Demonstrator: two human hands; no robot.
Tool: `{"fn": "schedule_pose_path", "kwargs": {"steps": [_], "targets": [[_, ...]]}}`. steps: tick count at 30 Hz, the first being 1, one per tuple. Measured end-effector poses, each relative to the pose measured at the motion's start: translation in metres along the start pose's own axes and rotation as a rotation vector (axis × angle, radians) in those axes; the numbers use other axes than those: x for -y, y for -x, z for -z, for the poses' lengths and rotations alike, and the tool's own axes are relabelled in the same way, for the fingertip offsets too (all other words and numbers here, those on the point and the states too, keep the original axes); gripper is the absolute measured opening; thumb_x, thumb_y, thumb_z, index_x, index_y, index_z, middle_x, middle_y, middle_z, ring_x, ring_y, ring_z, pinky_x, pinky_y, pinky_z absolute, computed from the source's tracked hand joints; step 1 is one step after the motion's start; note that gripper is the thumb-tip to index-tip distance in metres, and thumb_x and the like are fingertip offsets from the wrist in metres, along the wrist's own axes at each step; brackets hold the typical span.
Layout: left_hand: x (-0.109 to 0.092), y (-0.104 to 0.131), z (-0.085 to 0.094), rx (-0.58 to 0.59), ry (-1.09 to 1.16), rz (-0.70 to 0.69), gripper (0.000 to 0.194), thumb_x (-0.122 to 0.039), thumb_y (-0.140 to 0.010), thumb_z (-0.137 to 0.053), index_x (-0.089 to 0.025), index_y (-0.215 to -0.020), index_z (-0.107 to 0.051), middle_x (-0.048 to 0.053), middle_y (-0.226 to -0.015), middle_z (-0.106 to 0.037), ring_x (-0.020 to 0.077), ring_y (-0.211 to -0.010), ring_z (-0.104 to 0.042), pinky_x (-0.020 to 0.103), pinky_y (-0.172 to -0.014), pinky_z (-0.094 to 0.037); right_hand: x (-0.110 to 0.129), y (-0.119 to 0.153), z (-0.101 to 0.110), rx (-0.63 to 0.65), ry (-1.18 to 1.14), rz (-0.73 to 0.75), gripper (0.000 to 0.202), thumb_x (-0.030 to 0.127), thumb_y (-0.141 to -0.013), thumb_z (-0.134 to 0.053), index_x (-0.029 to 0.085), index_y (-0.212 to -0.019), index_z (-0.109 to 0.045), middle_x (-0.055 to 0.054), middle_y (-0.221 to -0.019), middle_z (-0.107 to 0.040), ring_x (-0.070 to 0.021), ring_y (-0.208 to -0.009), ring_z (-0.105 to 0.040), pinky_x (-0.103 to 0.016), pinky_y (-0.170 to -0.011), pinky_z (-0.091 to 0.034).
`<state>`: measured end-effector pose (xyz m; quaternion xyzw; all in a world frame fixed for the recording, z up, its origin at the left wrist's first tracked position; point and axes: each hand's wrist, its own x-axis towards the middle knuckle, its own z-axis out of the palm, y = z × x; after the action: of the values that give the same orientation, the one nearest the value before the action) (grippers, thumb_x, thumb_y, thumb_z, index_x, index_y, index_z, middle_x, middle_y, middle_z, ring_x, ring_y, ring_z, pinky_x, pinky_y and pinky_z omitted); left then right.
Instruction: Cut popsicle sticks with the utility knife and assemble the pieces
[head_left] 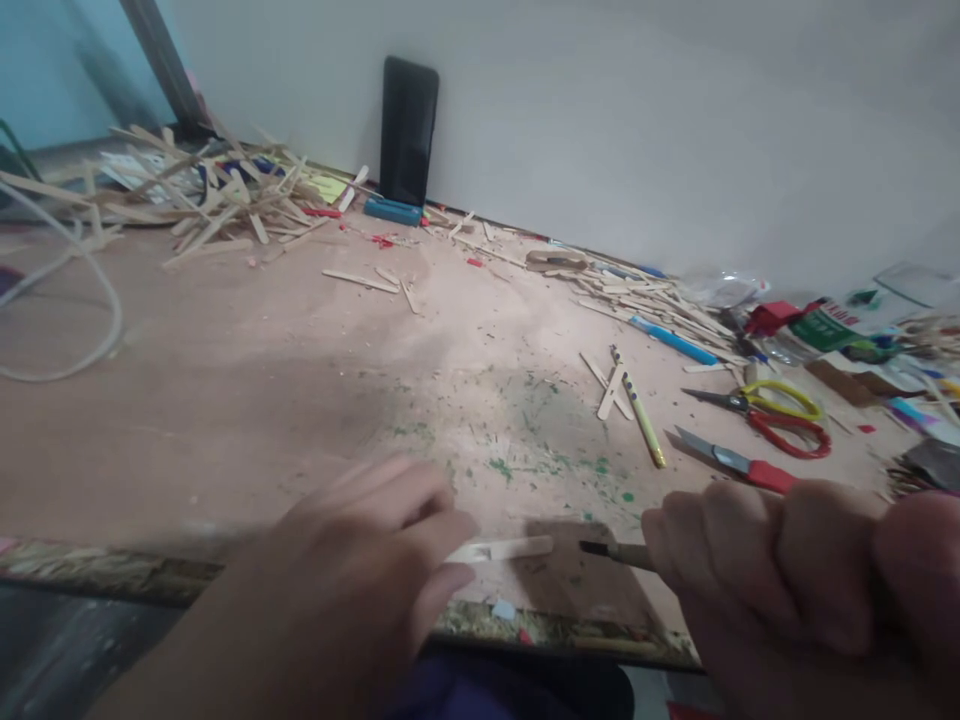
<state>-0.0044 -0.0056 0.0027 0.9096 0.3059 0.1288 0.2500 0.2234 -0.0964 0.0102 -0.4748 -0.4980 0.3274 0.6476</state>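
Observation:
Near the front edge of the table, my left hand (382, 550) pinches a wooden craft stick (525, 547) between thumb and fingers; a small notch or mark shows close to the fingertips. My right hand (787, 570) is wrapped in a fist round a slim tool (626, 554) with a dark, narrow tip, like a small chisel or carving knife. Its tip points left at the stick's free end, with a gap between them. Most of the tool's handle is hidden in the fist.
Right of centre lie a pencil (641, 415), crossed stick pieces (613, 390), scissors (784, 410), a red-handled knife (731, 460) and a blue pen-like tool (675, 340). A phone (409, 130) leans on the wall. A stick pile (225, 200) and white cable (112, 300) are left.

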Motion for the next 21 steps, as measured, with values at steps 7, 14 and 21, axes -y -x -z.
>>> {"fn": "schedule_pose_path", "kwargs": {"steps": [7, 14, 21], "targets": [[0.001, 0.0, -0.003, -0.018, 0.028, -0.023, 0.028, -0.014, -0.098, -0.046, -0.024, -0.086, -0.069, 0.002, -0.092, -0.067, 0.0208, -0.085, -0.06, 0.032, -0.067, -0.04, 0.001, -0.013, 0.003, -0.203, 0.024, 0.006, 0.056, 0.05, -0.101, -0.065, 0.024, -0.056, -0.045, 0.005, -0.049, -0.029, -0.0114, -0.04, -0.026, -0.028, -0.033, -0.024], [0.005, 0.002, 0.001, -0.083, 0.084, -0.068, 0.025, -0.013, -0.098, -0.051, -0.023, -0.08, -0.065, -0.002, -0.081, -0.069, 0.0187, -0.081, -0.059, 0.034, -0.081, -0.04, 0.019, -0.039, 0.018, 0.233, 0.69, -0.155, 0.039, 0.052, -0.091, -0.074, 0.022, -0.068, -0.067, 0.001, -0.057, -0.059, -0.0143, -0.051, -0.052, -0.025, -0.044, -0.035], [-0.005, 0.013, 0.018, -0.235, 0.643, 0.413, 0.032, -0.056, -0.089, -0.068, -0.024, -0.089, -0.072, -0.001, -0.068, -0.073, 0.0187, -0.067, -0.071, 0.025, -0.065, -0.055, 0.021, -0.067, 0.012, 0.477, 0.89, -0.162, 0.016, 0.029, -0.093, -0.066, 0.023, -0.102, -0.077, -0.002, -0.089, -0.077, -0.0181, -0.079, -0.068, -0.027, -0.068, -0.047]]}}
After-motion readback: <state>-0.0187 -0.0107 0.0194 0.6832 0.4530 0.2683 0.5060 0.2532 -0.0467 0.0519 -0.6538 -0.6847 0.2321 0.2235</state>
